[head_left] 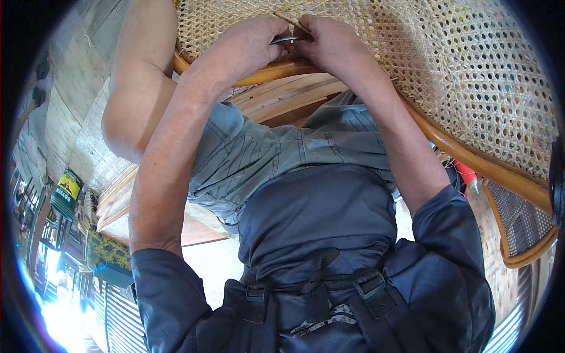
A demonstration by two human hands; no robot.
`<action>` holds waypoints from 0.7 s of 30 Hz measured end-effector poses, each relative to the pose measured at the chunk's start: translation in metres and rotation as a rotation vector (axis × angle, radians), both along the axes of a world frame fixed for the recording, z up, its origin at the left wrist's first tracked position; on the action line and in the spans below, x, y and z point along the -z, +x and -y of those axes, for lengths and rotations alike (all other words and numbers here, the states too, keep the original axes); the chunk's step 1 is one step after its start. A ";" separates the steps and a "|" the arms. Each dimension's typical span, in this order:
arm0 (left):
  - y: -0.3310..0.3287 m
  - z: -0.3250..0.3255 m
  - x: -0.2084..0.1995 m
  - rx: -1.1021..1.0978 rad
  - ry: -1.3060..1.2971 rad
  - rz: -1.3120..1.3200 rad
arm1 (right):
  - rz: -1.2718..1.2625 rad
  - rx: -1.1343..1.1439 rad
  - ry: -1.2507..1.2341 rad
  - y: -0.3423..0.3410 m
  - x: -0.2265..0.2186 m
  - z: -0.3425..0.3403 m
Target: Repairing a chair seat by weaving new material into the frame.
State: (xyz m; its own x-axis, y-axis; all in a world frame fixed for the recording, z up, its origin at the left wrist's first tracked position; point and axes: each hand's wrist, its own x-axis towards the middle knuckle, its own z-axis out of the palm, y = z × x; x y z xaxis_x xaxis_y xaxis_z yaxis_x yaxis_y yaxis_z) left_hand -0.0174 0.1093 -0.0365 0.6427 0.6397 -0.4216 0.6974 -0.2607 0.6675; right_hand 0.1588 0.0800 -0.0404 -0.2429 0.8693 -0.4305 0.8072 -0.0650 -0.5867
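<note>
My two hands meet at the wooden rim (276, 73) of a piece of woven cane webbing (229, 13). My right hand (334, 44) is closed, with a thin brown stick-like piece (289, 21) slanting out of its fingers toward the upper left. A narrow metal tool (285, 39) lies between the hands; its kind and which hand grips it cannot be made out. Next to it my left hand (254, 44) is closed, its fingers curled down at the rim and mostly hidden behind the back of the hand.
The cane panel with its curved wooden frame (471, 156) spreads to the right. Below it stands a smaller wood-framed mesh panel (521, 223), near a red object (465, 173). A bare leg (138, 106) is bent at the left. A green can (66, 191) and a patterned yellow box (106, 253) sit farther left.
</note>
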 end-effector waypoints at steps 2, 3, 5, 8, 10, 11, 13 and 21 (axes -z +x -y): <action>0.000 -0.002 -0.003 -0.009 0.014 0.026 | -0.018 0.001 -0.056 0.002 -0.001 -0.004; 0.000 -0.004 -0.005 -0.026 0.000 -0.035 | -0.037 0.001 -0.112 0.003 -0.001 -0.005; -0.001 -0.006 -0.007 -0.038 -0.012 -0.096 | -0.047 0.000 -0.083 0.003 0.000 -0.004; -0.006 -0.008 -0.001 -0.017 0.048 -0.194 | -0.004 -0.006 -0.034 -0.003 0.002 0.000; -0.008 -0.009 0.001 -0.018 0.098 -0.166 | 0.049 -0.004 -0.013 -0.008 0.001 -0.001; -0.010 -0.011 0.002 -0.011 0.101 -0.166 | 0.082 -0.021 -0.036 -0.009 -0.001 -0.002; -0.016 -0.015 0.004 -0.070 -0.097 -0.119 | 0.116 -0.028 -0.053 -0.009 -0.002 -0.004; -0.006 -0.014 -0.006 -0.062 -0.046 -0.294 | 0.147 -0.042 -0.176 -0.012 -0.006 -0.014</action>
State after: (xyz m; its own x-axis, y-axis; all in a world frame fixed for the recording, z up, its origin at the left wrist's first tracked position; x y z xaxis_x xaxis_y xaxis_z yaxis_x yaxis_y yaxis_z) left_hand -0.0234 0.1229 -0.0308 0.4487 0.6502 -0.6131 0.8764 -0.1858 0.4443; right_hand 0.1465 0.0936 -0.0349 -0.2012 0.7681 -0.6079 0.8871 -0.1204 -0.4457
